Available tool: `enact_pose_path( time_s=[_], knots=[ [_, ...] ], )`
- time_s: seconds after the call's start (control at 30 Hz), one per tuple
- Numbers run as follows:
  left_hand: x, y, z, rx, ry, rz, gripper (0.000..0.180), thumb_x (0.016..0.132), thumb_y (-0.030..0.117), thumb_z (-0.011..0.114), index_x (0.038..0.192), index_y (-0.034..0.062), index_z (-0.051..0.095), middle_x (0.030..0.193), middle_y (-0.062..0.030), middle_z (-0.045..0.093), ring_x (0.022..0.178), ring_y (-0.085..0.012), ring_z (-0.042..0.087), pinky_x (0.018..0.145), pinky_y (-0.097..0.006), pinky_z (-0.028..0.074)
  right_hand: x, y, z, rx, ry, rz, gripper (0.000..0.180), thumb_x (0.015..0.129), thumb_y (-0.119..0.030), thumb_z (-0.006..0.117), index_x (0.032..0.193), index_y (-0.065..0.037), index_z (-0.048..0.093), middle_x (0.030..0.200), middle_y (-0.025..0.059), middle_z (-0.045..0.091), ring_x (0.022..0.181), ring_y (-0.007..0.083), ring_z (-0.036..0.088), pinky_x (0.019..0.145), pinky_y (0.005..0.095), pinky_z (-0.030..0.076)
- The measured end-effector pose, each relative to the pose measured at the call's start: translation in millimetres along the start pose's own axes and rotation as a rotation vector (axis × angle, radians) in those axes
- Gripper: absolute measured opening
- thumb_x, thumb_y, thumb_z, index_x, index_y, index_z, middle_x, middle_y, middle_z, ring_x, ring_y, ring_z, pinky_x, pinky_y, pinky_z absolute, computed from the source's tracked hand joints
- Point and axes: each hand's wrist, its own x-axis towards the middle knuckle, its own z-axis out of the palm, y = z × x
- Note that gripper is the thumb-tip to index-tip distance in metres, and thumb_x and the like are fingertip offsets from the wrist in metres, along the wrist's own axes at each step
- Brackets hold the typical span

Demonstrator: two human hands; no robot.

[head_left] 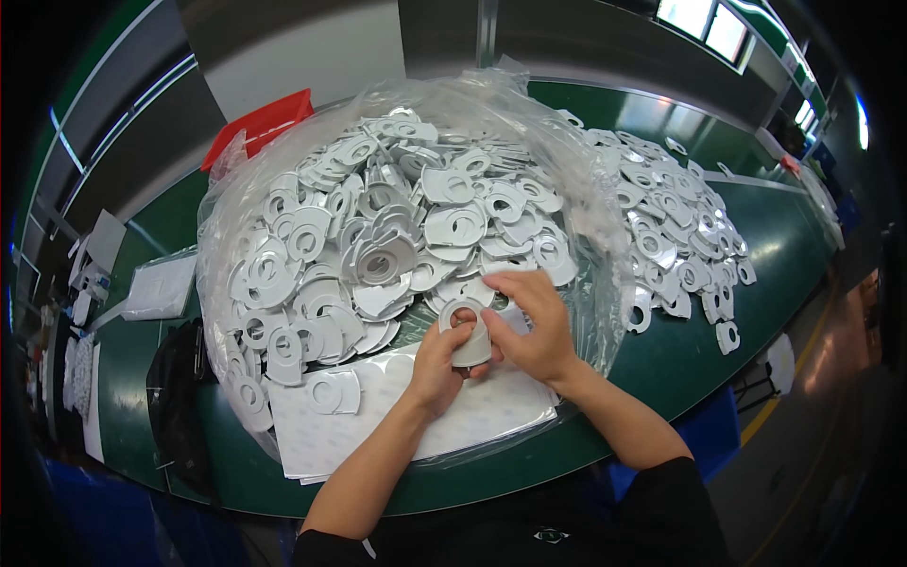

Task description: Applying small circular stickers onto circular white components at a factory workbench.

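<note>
Over the near middle of the table, my left hand (436, 371) grips a white plastic part (470, 353), a flat plate with a round ring and hole at its top. The left thumb lies across the front by the hole, and fingers support it from below. My right hand (539, 326) is at the same part's right side, thumb pressed against its edge and index finger arched above it, apart from the ring. The right hand's other fingers are partly hidden. Just beyond both hands rises a large heap of similar white parts (463, 227) in a clear plastic bag (590, 203).
White sheets (326, 444) lie under my forearms, with one loose ring part (333, 391) on them. Another pile of parts (675, 217) spreads over the green table (605, 378) at right. A red bin (260, 125) stands behind; a black cloth-like item (177, 406) lies left.
</note>
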Motion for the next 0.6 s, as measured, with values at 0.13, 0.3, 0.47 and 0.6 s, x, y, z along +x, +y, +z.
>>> enact_pose_path(
  time_s=[0.13, 0.3, 0.47, 0.6],
  knots=[
    [2.5, 1.5, 0.8, 0.078, -0.131, -0.003, 0.019, 0.091, 0.014, 0.040, 0.105, 0.0038, 0.047, 0.086, -0.0130, 0.059, 0.070, -0.0178, 0.058, 0.050, -0.026, 0.040, -6.3, 3.0, -3.5, 0.663, -0.253, 0.686, 0.020, 0.081, -0.006, 0.062, 0.097, 0.005, 0.064, 0.080, 0.0084, 0.064, 0.061, 0.0134, 0.062, 0.051, 0.0246, 0.048],
    [3.3, -1.2, 0.8, 0.153, -0.156, -0.020, 0.020, 0.091, 0.014, 0.039, 0.105, 0.0017, 0.047, 0.085, -0.0139, 0.059, 0.071, -0.0179, 0.058, 0.049, -0.024, 0.039, -5.2, -1.8, -4.9, 0.669, -0.196, 0.706, 0.012, 0.083, -0.005, 0.061, 0.087, 0.006, 0.063, 0.069, 0.0061, 0.061, 0.049, 0.0091, 0.057, 0.044, 0.0207, 0.045],
    [4.2, -2.1, -1.1, 0.256, -0.267, -0.040, 0.028, 0.093, 0.020, 0.044, 0.112, 0.0010, 0.047, 0.087, -0.0112, 0.060, 0.072, -0.0155, 0.059, 0.049, -0.022, 0.039, -6.1, -0.5, -6.0, 0.612, -0.199, 0.714, 0.013, 0.082, -0.007, 0.062, 0.076, 0.004, 0.060, 0.064, 0.0051, 0.060, 0.048, 0.0086, 0.058, 0.039, 0.0220, 0.044],
    [3.9, -5.5, -3.3, 0.424, -0.321, 0.005, 0.041, 0.095, 0.038, 0.042, 0.117, 0.0028, 0.047, 0.086, -0.0094, 0.060, 0.071, -0.0146, 0.059, 0.047, -0.021, 0.037, -3.6, -6.0, -8.0, 0.497, -0.209, 0.760, 0.023, 0.081, -0.013, 0.067, 0.066, 0.000, 0.057, 0.061, 0.0038, 0.060, 0.045, 0.0082, 0.056, 0.039, 0.0219, 0.043]
  ],
)
